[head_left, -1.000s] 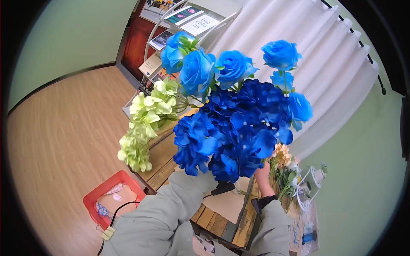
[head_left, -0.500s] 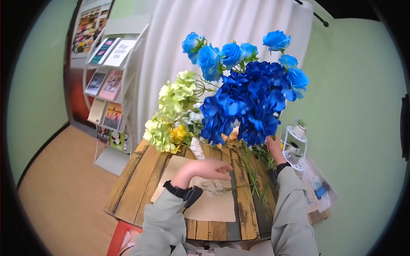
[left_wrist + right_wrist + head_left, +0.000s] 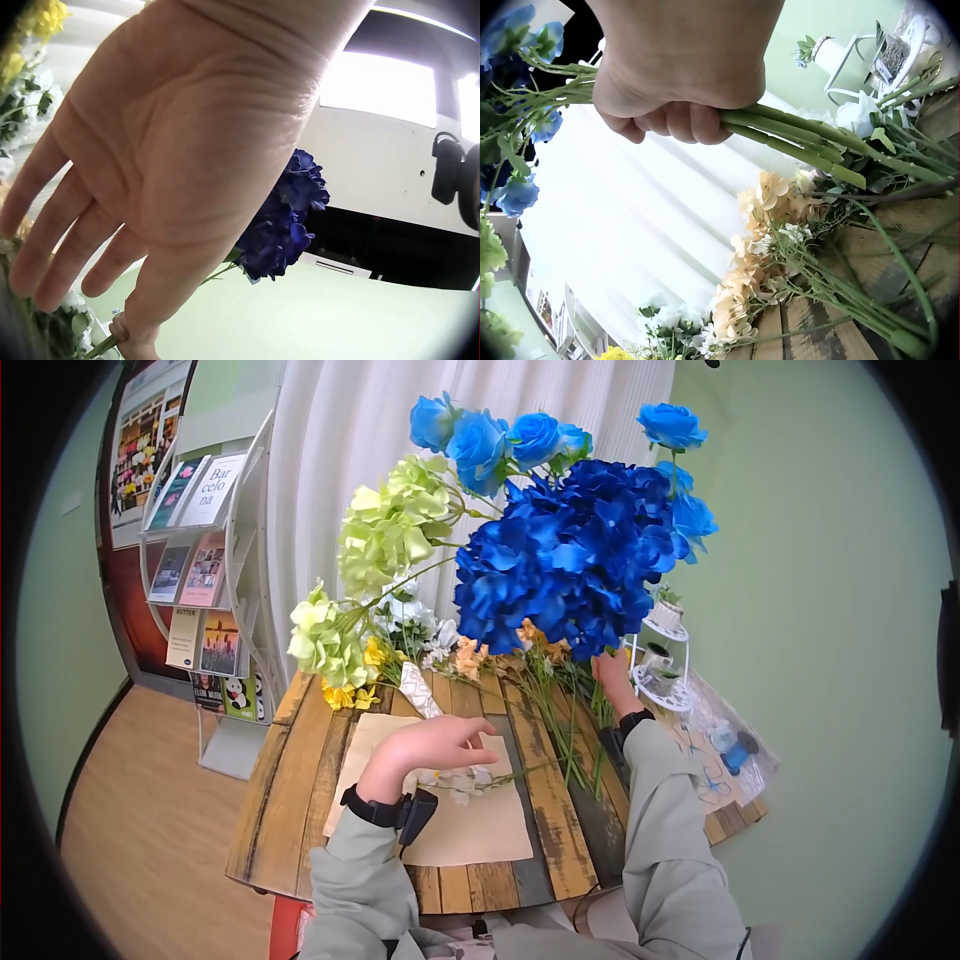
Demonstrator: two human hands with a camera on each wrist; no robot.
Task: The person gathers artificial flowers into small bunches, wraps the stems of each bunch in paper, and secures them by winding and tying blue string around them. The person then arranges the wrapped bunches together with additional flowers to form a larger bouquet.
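My right hand (image 3: 615, 678) grips the green stems (image 3: 802, 139) of a raised bouquet, its fingers curled round them. The bouquet carries dark blue hydrangeas (image 3: 570, 560), light blue roses (image 3: 480, 445) and pale green hydrangea heads (image 3: 395, 525) that spread to the left. Cut stem ends stick out past the fist in the right wrist view. My left hand (image 3: 430, 745) holds nothing and hovers with spread fingers over a sheet of brown paper (image 3: 460, 840). A thin sprig with small white blossoms (image 3: 465, 790) lies on that paper, partly behind the hand.
On the plank table (image 3: 270, 810), peach flowers (image 3: 739, 292), yellow flowers (image 3: 345, 695) and white flowers (image 3: 405, 610) lie along the back. A white wire stand (image 3: 680, 695) and a blue spool (image 3: 738, 752) are at the right. A magazine rack (image 3: 240, 560) stands at the left.
The left hand, earlier hidden behind the blossoms, has come away from the bouquet and is over the paper. The head view has levelled and swung right. The right hand keeps its grip on the stems.
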